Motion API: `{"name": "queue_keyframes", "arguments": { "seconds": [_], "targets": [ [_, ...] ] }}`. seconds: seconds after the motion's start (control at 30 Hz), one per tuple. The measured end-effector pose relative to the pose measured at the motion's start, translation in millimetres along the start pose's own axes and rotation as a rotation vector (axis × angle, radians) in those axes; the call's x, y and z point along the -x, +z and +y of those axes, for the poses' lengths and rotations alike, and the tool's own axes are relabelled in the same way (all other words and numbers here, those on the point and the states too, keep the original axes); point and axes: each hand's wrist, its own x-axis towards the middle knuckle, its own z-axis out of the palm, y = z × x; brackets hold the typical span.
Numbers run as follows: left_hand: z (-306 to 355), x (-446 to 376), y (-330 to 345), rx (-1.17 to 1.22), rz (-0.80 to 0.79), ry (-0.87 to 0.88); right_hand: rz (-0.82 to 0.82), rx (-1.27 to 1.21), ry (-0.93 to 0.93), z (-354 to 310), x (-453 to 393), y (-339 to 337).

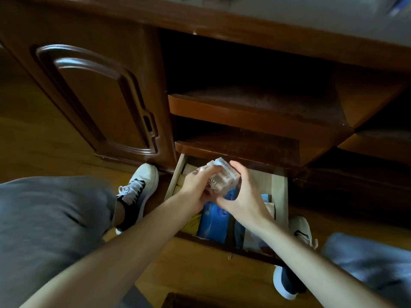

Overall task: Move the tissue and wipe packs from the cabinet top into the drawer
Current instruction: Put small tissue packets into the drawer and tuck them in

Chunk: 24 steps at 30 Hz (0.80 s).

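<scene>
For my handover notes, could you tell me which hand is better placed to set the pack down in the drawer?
Probably left: the left hand wraps the pack, while the right hand only steadies it.

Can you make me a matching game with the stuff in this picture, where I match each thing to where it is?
Things:
1. pale tissue pack
2. blue pack
3. white shoe
4. cabinet door

Places:
A. on the floor, left of the drawer
B. lying in the drawer, under the hands
C. held between the left hand and right hand
D. shut, left of the open shelves

Pairs: 1-C, 2-B, 3-A, 4-D
</scene>
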Motion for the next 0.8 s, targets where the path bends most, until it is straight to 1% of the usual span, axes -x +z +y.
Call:
{"name": "queue_keyframes", "arguments": {
  "seconds": [0.03, 0.1, 0.13, 0.2, 0.23, 0.3, 0.37, 0.4, 0.47, 0.53, 0.57, 0.63, 0.73, 0.77, 0.8],
  "targets": [
    [-6, 2, -1, 0.051, 0.005, -0.013, 0.046, 0.007, 0.016, 2, 6, 7],
    [-22, 4, -1, 0.074, 0.053, -0.052, 0.155, 0.027, 0.068, 9, 15, 22],
    [-27, 4, -3, 0.067, 0.090, -0.074, 0.168, 0.032, 0.098, 12, 17, 28],
    [-31, -1, -8, 0.039, 0.152, -0.088, 0.098, 0.003, 0.166, 20, 13, 34],
    [-29, -5, -11, 0.009, 0.157, -0.085, 0.054, -0.018, 0.199, 24, 9, 34],
    [-21, -11, -19, -0.098, 0.166, -0.079, 0.022, -0.029, 0.246, 34, -5, 34],
    [-15, -19, -30, -0.274, 0.256, -0.027, 0.043, -0.032, 0.323, 48, -25, 34],
    [-14, -25, -38, -0.367, 0.314, 0.028, 0.057, -0.039, 0.372, 54, -36, 33],
    [-11, -37, -57, -0.602, 0.390, 0.204, 0.066, -0.044, 0.421, 65, -57, 31],
    [-9, -56, -73, -0.956, 0.389, 0.381, 0.063, -0.010, 0.425, 75, -73, 30],
    [-7, -69, -79, -1.126, 0.357, 0.459, 0.067, 0.007, 0.429, 82, -79, 30],
    [-5, -101, -81, -1.427, 0.230, 0.552, 0.095, 0.018, 0.444, 96, -86, 32],
    [-13, -149, -62, -1.839, 0.006, 0.561, 0.139, -0.042, 0.489, 120, -90, 36],
    [-19, -164, -54, -1.920, -0.033, 0.542, 0.148, -0.078, 0.493, 127, -90, 38],
    [-24, -178, -48, -1.976, -0.032, 0.497, 0.160, -0.109, 0.490, 134, -88, 39]
  ]
}}
